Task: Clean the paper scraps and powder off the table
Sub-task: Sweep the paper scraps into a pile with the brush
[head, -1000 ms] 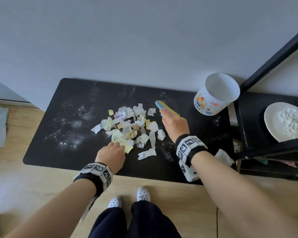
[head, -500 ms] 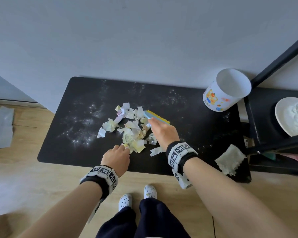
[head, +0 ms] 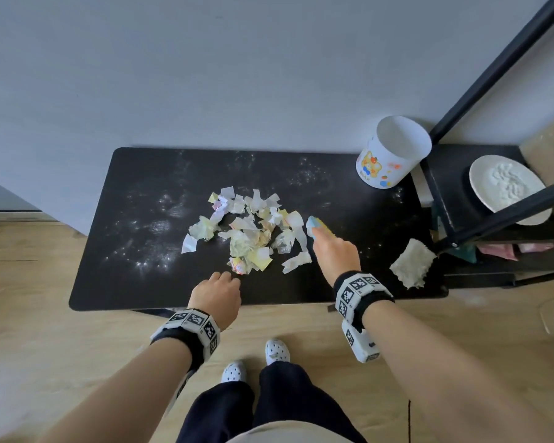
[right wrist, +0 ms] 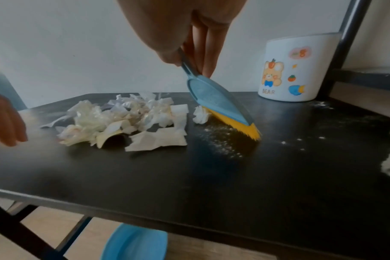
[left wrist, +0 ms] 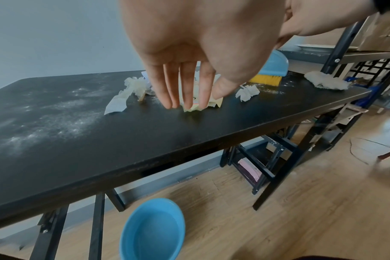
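Observation:
A heap of white and yellow paper scraps [head: 250, 230] [right wrist: 125, 119] lies mid-table on the black table [head: 135, 282]. White powder [head: 154, 225] is scattered left of the heap and a small patch [right wrist: 220, 140] lies by the brush. My right hand [head: 333, 251] grips a small blue brush with yellow bristles [right wrist: 223, 109] [head: 317, 226], bristles down on the table at the heap's right edge. My left hand [head: 216, 290] [left wrist: 185, 98] hovers at the heap's near side, fingers straight and pointing down at the scraps, holding nothing.
A white bear-print cup [head: 390, 155] stands at the table's back right. A crumpled white cloth [head: 411, 263] lies near the right front corner. A plate of powder [head: 509, 190] sits on the black shelf to the right. A blue bowl [left wrist: 151, 228] is on the floor under the table.
The brush and right hand have drawn back to the right edge of the heap. The left hand has pulled slightly away from the scraps toward the table's front edge.

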`<state>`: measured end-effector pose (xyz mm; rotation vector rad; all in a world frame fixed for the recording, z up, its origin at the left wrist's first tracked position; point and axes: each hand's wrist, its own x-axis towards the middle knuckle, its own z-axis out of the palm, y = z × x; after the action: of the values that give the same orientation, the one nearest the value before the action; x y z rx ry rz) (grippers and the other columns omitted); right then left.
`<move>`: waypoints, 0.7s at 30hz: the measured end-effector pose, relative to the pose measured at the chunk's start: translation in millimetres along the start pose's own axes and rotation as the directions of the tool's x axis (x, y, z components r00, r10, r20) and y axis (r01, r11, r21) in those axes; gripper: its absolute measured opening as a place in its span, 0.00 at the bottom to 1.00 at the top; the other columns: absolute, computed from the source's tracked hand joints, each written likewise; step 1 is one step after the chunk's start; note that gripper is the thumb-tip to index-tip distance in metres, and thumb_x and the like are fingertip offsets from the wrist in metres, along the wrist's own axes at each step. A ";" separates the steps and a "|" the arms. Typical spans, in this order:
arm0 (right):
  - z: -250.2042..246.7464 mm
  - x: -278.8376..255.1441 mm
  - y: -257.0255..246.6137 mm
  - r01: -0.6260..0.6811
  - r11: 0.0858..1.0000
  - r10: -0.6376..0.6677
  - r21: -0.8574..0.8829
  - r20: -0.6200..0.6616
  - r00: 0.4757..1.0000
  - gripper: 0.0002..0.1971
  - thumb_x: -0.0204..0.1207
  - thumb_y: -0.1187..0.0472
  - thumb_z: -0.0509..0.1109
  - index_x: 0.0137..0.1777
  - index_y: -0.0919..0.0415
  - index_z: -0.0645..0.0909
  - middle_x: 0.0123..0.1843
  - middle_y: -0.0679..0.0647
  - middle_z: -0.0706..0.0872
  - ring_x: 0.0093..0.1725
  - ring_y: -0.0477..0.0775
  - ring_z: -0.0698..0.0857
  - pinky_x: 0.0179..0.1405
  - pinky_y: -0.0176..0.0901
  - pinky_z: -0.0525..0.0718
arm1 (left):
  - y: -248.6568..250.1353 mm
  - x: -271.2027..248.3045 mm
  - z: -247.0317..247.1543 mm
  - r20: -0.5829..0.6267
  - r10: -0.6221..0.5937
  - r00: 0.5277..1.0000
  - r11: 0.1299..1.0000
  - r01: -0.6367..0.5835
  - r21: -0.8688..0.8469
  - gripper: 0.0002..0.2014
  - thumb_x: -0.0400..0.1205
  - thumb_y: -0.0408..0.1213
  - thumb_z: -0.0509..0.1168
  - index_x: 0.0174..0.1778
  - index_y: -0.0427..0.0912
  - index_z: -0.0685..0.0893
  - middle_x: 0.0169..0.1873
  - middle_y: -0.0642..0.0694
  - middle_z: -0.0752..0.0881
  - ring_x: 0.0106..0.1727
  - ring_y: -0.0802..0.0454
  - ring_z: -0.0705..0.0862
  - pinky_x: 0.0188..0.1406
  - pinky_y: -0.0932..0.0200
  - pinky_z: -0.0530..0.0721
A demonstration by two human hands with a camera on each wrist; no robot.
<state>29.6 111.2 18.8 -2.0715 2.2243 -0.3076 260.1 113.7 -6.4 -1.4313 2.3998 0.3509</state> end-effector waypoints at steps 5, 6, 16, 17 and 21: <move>12.9 3.3 -42.8 0.117 0.989 -0.124 -0.091 -0.079 0.989 0.20 0.44 0.73 0.86 0.34 0.61 0.82 0.19 0.50 0.75 0.12 0.48 0.61 0.17 0.32 0.53 | -10.5 -9.9 8.8 0.011 0.003 1.000 1.000 -0.003 -0.024 0.13 0.86 0.41 0.50 0.59 0.43 0.78 0.59 0.46 0.79 0.62 0.47 0.77 0.56 0.54 0.78; 14.0 3.6 -49.6 0.123 0.989 -0.130 -0.079 -0.087 0.988 0.20 0.44 0.74 0.85 0.35 0.62 0.83 0.20 0.50 0.76 0.12 0.49 0.61 0.17 0.31 0.53 | -13.3 -12.3 9.7 0.010 0.005 1.000 1.000 -0.005 -0.025 0.13 0.87 0.41 0.50 0.59 0.43 0.77 0.59 0.47 0.79 0.62 0.47 0.77 0.56 0.54 0.78; -16.1 -16.5 -37.7 -0.096 0.995 0.095 -0.039 -0.028 0.995 0.12 0.75 0.71 0.69 0.58 0.69 0.82 0.34 0.61 0.86 0.28 0.63 0.85 0.26 0.44 0.74 | -32.3 -23.1 11.2 -0.047 0.032 0.998 0.999 -0.031 0.009 0.12 0.86 0.39 0.51 0.57 0.44 0.78 0.57 0.47 0.79 0.60 0.48 0.77 0.53 0.57 0.77; -17.5 -22.8 -37.5 -0.118 0.991 0.121 -0.063 0.045 0.992 0.13 0.80 0.70 0.63 0.63 0.68 0.79 0.41 0.62 0.87 0.36 0.65 0.86 0.32 0.45 0.74 | -31.2 -23.2 11.0 -0.056 0.041 0.998 0.999 -0.041 0.005 0.12 0.86 0.39 0.51 0.56 0.43 0.78 0.56 0.47 0.79 0.60 0.48 0.78 0.52 0.57 0.77; -8.7 -41.0 -48.8 -0.151 0.980 0.171 -0.131 0.162 0.972 0.12 0.82 0.68 0.58 0.63 0.65 0.77 0.54 0.59 0.86 0.48 0.62 0.87 0.40 0.44 0.76 | -26.9 -29.3 10.5 -0.080 0.077 0.994 0.997 -0.077 0.000 0.13 0.86 0.41 0.51 0.57 0.42 0.78 0.57 0.47 0.79 0.60 0.47 0.77 0.53 0.56 0.78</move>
<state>78.8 149.7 34.3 -1.8719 2.3356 0.0163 298.4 128.6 -5.6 -1.3812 2.5243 0.3219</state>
